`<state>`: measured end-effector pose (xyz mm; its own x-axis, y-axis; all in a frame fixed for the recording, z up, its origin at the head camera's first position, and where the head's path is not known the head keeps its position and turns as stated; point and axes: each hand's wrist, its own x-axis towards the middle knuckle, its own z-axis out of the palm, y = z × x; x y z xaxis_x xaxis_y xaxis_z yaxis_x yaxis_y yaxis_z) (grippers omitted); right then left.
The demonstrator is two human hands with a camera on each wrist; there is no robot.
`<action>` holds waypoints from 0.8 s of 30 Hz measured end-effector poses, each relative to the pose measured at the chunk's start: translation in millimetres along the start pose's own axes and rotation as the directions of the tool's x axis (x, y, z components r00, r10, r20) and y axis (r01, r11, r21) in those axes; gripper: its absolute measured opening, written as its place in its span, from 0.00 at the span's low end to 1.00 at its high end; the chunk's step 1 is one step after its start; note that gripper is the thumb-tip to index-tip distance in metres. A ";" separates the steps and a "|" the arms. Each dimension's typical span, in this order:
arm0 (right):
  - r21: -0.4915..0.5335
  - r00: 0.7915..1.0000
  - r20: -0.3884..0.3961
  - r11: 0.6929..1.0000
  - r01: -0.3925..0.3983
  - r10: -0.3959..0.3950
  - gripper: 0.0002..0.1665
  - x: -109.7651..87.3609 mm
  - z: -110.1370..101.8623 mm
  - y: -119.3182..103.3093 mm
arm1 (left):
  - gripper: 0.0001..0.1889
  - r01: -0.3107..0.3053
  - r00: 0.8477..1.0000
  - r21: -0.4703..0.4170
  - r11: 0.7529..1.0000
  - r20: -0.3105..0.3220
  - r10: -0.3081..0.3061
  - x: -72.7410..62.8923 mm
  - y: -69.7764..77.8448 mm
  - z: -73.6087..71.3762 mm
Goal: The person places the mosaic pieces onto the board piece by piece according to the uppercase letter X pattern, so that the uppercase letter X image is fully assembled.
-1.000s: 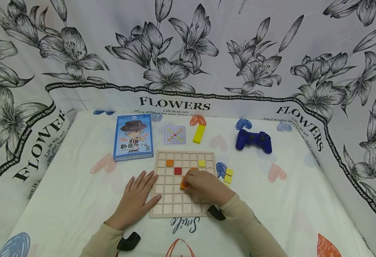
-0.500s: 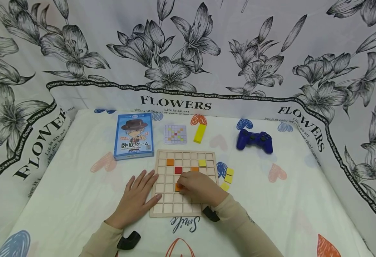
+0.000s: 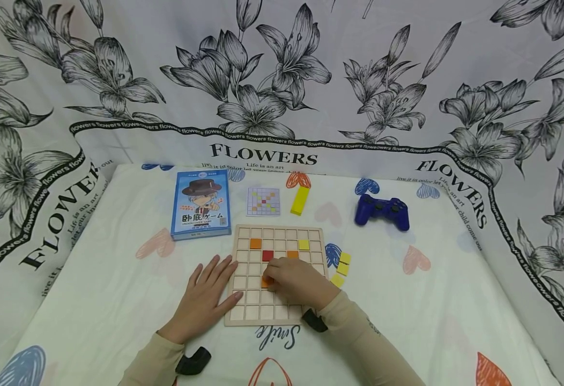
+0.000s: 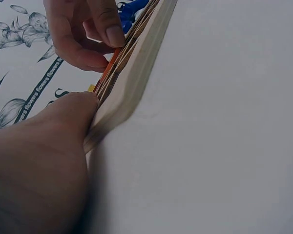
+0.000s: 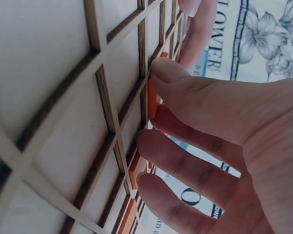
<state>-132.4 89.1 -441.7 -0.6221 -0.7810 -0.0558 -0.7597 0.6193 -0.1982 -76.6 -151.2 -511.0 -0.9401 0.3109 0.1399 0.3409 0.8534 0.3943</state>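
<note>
My right hand (image 3: 297, 280) is over the middle of a wooden grid board (image 3: 244, 317), its thumb and fingers pinching an orange square tile (image 3: 265, 282). In the right wrist view, this orange tile (image 5: 153, 99) stands at a cell between thumb and fingertip; whether it lies flat in the cell is hidden. Spread fingers of my left hand (image 3: 199, 303) rest at the board's left edge, fingertips and thumb touching the frame. Other cells hold an orange tile (image 3: 255, 244), a red tile (image 3: 267, 255), a second orange tile (image 3: 292, 254) and a yellow tile (image 3: 303, 245).
Loose yellow tiles (image 3: 343, 262) lie right of the board. Behind it are a patterned grid card (image 3: 263, 201), a long yellow piece (image 3: 299, 201) and a blue game box (image 3: 201, 205). A blue game controller (image 3: 381, 212) sits farther right.
My right hand has moved left across the board with the orange tile, by about one cell, then nearly stopped. The left hand stays in place.
</note>
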 end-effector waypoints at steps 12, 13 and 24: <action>-0.016 0.999 -0.024 1.000 0.021 -0.022 0.12 -2.8 -0.7 3.9 | 0.38 0.009 1.000 -0.004 1.000 0.008 -0.009 0.4 1.9 -2.4; -0.010 0.999 -0.032 1.000 0.020 -0.021 0.11 -4.8 -1.7 5.4 | 0.38 0.009 1.000 -0.002 1.000 0.007 -0.009 0.2 1.9 -2.4; 0.087 0.967 -0.070 0.968 -0.237 0.243 0.12 -58.3 -12.0 64.7 | 0.37 0.006 1.000 -0.009 1.000 -0.006 -0.006 -0.4 2.9 -1.9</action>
<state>-147.5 175.7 -439.5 -0.7999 -0.5992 -0.0338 -0.5711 0.7773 -0.2638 -75.2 -149.7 -508.2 -0.9421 0.3035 0.1428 0.3354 0.8514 0.4033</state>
